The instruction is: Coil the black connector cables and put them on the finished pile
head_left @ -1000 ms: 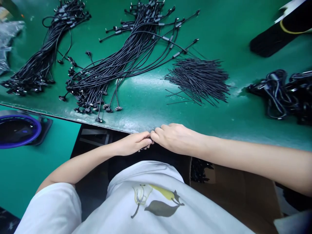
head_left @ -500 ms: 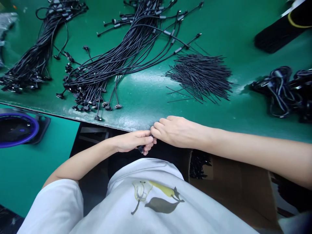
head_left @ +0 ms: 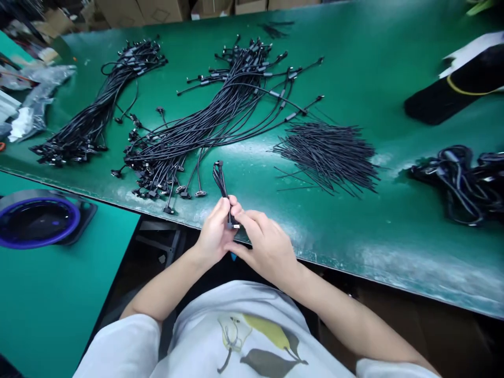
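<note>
While the left hand (head_left: 216,228) grips a folded black cable (head_left: 221,184) between thumb and fingers, the right hand (head_left: 270,244) is held close against it, its thumb set apart from the forefinger; whether the right fingertips bear on the cable cannot be told. The cable's looped end projects beyond the left fingertips over the green table (head_left: 374,63), and a connector with a bright metal tip (head_left: 236,226) shows between the two hands. The middle of the cable is hidden by the fingers. As to markings, grey sleeves (head_left: 274,93) on the large cable bundle (head_left: 208,115), beyond the fingers and to their left, are too small to show whether they carry print. The shirt (head_left: 197,341), nearer the body than the fingers, bears a printed pear and leaf, cut off by the lower edge. A second bundle (head_left: 102,100) lies farther left of the fingers. Beyond them to the right is a heap of thin black strips (head_left: 328,155), their material hard to make out. Well to the right of the fingers, coiled cables (head_left: 452,181) and a black bundle with a yellow band (head_left: 459,90) are both cut off by the frame. Cardboard boxes (head_left: 161,9), far beyond the fingers, are cropped at the top.
</note>
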The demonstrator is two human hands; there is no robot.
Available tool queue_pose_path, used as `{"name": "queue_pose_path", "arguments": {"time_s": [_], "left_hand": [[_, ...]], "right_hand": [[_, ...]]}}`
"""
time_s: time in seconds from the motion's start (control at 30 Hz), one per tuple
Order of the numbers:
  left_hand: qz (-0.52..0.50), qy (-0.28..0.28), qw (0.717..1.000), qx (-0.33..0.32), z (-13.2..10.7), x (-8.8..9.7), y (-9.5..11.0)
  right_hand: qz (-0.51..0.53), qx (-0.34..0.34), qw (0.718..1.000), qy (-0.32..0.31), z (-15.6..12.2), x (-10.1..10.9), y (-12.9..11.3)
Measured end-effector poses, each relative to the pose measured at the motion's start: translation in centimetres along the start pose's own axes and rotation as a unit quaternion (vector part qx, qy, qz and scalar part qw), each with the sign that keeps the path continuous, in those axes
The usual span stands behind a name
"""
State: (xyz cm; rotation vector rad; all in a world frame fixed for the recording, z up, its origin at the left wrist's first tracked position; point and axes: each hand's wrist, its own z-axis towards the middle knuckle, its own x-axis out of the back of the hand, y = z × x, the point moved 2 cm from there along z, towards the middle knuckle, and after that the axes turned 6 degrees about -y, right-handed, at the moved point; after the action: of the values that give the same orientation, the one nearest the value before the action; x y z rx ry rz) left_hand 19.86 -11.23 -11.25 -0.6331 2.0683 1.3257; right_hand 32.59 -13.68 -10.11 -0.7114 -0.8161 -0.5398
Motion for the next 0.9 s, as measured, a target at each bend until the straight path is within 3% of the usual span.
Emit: {"name": "queue_pose_path", "arguments": {"time_s": [0.13,0.3,0.5,0.6,0.67,0.77,0.9], "left_hand": [[0.012,0.002,1.0,-0.006,-0.2,0.1,-0.3],[0.053,-0.014,0.998,0.009,-0.6,0.7,-0.4],[0.093,0.003,0.995,0.026,-0.5,0.9,0.0],[0.113,-0.011,0.993,0.018,-0.6,1.0,0.2],[0.126,-0.045,0.991,0.007,-0.7,1.0,0.4],[0.167,-0.141,0.975,0.041,-1.2,1.2,0.3],[0.308,-0.235,0.911,0.138,-2.4,2.4,0.0]], "right_hand": [[-0.058,0.049,0.997,0.03,0.0,-1.9,-0.8],[-0.067,0.105,0.992,-0.009,0.9,-0.2,-0.8],[-0.169,0.208,0.961,-0.069,0.8,0.2,-1.5],[-0.101,0.213,0.966,-0.105,1.0,0.8,-0.7],[-0.053,0.193,0.974,-0.107,1.5,1.9,0.4],[-0.106,0.192,0.972,-0.085,2.5,3.5,2.0],[-0.183,0.268,0.931,-0.165,1.8,3.1,2.7]]}}
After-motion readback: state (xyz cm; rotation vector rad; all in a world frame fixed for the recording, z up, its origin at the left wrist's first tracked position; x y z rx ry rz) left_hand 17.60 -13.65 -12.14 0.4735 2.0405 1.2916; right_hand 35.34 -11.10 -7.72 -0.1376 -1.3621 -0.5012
